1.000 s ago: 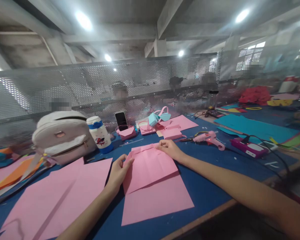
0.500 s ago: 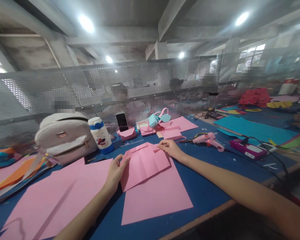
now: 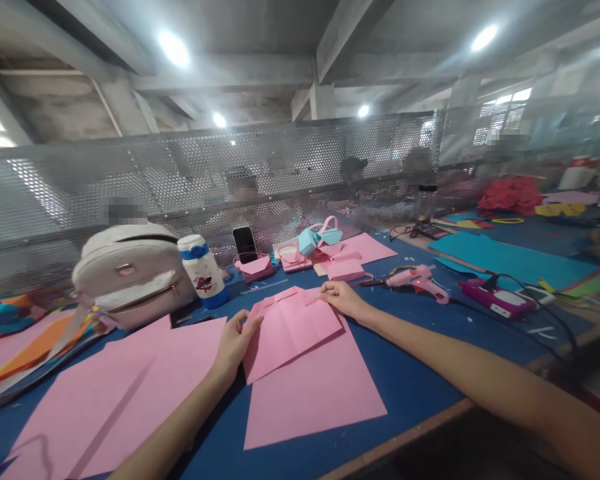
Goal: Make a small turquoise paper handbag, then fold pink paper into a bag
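Observation:
A creased piece of pink paper [image 3: 293, 330], with folds along its far edge, lies over a larger flat pink sheet [image 3: 313, 400]. My left hand [image 3: 237, 340] pinches its left edge between thumb and fingers. At the far right corner my right hand [image 3: 341, 297] grips the same paper, fingers closed on the folded edge. More pink sheets [image 3: 100, 400] lie to the left of my left forearm. Beyond my right hand rests a pink glue gun [image 3: 417, 281], its small light glowing red.
A white backpack [image 3: 130, 280] and a bottle [image 3: 203, 270] stand at the back left, near a phone [image 3: 245, 243]. Small pink paper bags [image 3: 255, 268] sit behind the work. To the right are a purple device [image 3: 497, 299] with cables and blue sheets [image 3: 520, 257]. A perforated metal screen [image 3: 180, 173] runs behind.
The folded strip by my right hand now lies flatter against the paper. Both hands keep their hold in nearly the same places.

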Demonstrator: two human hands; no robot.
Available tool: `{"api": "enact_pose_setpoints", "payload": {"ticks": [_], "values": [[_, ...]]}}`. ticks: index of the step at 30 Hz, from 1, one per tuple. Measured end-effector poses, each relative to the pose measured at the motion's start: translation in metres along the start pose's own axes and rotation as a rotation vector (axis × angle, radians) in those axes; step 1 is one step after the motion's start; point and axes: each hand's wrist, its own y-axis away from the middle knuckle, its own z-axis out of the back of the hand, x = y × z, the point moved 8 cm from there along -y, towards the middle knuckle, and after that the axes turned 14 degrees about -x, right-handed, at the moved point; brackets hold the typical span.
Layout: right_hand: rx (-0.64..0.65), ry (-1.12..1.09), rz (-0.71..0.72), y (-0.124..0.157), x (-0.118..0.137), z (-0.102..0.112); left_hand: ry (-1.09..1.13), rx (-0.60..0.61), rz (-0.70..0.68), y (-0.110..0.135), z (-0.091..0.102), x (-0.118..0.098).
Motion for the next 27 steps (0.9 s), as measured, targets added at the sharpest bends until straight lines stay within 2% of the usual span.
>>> {"api": "enact_pose_setpoints", "payload": {"ticks": [10,20,27], "values": [[0.122,-0.031,-0.01,0.011,0.003,-0.017,0.049,0.192,0.032,0.014,-0.018,-0.006],[0.166,-0.01,0.06,0.012,0.004,-0.022,0.08,0.258,0.031,0.019,-0.024,-0.012],[0.239,0.017,0.119,0.02,0.011,-0.03,0.071,0.247,-0.022,0.016,-0.026,-0.011]]}}
